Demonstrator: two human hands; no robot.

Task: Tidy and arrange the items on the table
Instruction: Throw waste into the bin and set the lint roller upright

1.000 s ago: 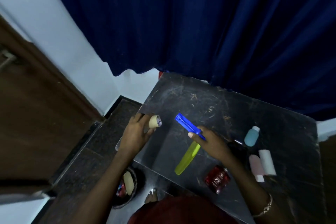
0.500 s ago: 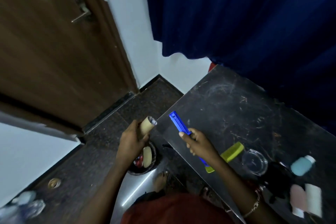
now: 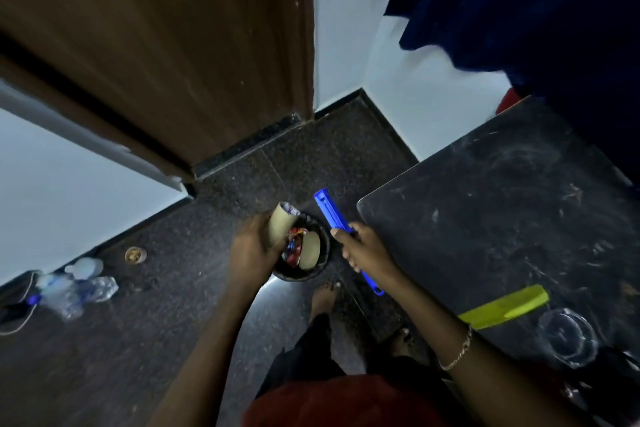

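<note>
Cardboard tube (image 3: 281,224) gripped in left hand (image 3: 250,253) over bin (image 3: 300,262); right hand (image 3: 367,251) clutches blue tool (image 3: 333,217).

Table (image 3: 485,218) left half bare; bin (image 3: 323,255) nearly full

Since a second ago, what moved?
Both hands swung left, off the table: the left hand now holds the cardboard tube over the bin on the floor. The right hand keeps its grip on the blue stick. The yellow stick stayed on the table.
</note>
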